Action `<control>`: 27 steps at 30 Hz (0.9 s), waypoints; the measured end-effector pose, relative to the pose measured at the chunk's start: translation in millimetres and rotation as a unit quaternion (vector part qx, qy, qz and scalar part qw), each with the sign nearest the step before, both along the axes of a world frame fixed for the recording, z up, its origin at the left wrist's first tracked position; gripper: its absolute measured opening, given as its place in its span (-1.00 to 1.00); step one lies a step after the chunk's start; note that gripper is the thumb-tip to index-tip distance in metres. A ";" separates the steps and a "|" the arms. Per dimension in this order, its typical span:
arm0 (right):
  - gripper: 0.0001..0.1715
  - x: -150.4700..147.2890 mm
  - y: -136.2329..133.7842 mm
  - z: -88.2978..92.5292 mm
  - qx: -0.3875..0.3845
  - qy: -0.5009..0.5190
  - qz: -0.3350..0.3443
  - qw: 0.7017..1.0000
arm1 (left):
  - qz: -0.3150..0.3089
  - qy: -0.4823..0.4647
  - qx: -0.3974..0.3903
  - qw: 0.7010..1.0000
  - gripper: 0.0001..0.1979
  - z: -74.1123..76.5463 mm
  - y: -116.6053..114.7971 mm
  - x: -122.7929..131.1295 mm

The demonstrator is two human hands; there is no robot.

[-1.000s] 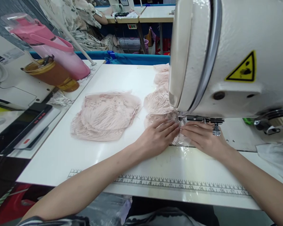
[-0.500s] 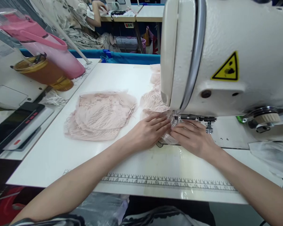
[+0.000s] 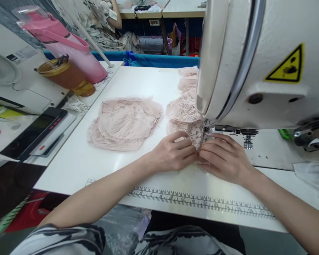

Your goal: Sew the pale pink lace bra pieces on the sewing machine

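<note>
Since the earlier frame, my left hand's fingers have gone from lying flat on the lace to curled and bunched. Now I have the left hand (image 3: pixel 177 152) and the right hand (image 3: pixel 228 159) nearly meeting, both pinching the near end of the lace strip (image 3: pixel 184 108); the left thumb is hidden from me. The strip runs from my fingertips past the presser foot (image 3: pixel 206 130) and away along the left side of the sewing machine (image 3: pixel 257 63). I judge it very light, limp and a little slippery, its open mesh easy to snag, so I'd hold it by the edges, gently, clear of the foot. Further left, a lace pile (image 3: pixel 126 122) lies on the white table (image 3: pixel 77 170), well apart from the pink bottle (image 3: pixel 77 53).
</note>
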State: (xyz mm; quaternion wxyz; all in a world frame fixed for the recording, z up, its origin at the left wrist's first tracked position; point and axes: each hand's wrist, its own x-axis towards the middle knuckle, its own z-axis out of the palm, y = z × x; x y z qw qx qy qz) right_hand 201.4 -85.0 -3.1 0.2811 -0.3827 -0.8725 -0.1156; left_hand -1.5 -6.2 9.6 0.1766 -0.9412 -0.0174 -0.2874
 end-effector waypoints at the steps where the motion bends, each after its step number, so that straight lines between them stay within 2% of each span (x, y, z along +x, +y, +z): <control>1: -0.93 -1.7 -0.4 0.6 0.005 0.005 0.012 1.000 | -0.001 -0.002 0.001 1.000 -0.75 0.4 -0.7 0.3; 3: -0.96 -4.0 -1.3 1.3 0.011 0.007 0.022 1.000 | 0.002 -0.004 0.005 1.000 -0.73 1.1 -1.6 0.4; 7: -0.85 -3.8 -3.7 1.5 0.012 0.001 0.034 0.999 | 0.003 0.013 0.019 1.000 -0.70 1.7 -3.3 -1.3; 9: -0.85 -2.8 -4.5 1.4 0.009 -0.002 0.041 0.999 | 0.006 0.039 -0.003 0.999 -0.76 1.0 -3.4 -2.3; 11: -0.87 -2.2 -4.7 1.2 0.004 -0.002 0.043 0.999 | 0.018 0.074 -0.057 0.995 -0.83 -0.8 -2.1 -2.7; 14: -0.87 -2.5 -4.3 1.0 0.003 0.005 0.046 0.999 | 0.035 0.135 -0.146 0.979 -0.53 -4.9 1.7 -2.6; 16: -0.87 -2.9 -3.9 0.6 0.008 0.006 0.048 0.999 | 0.045 0.176 -0.180 0.967 -0.40 -7.5 4.3 -2.5; 20: -0.88 -3.0 -2.8 -1.2 0.021 0.008 0.042 0.999 | 0.068 0.219 -0.197 0.953 -0.37 -8.8 6.3 -2.8; 27: -0.87 -3.9 -2.5 -2.4 0.033 0.011 0.035 0.999 | 0.076 0.222 -0.196 0.952 -0.38 -3.5 7.3 -2.3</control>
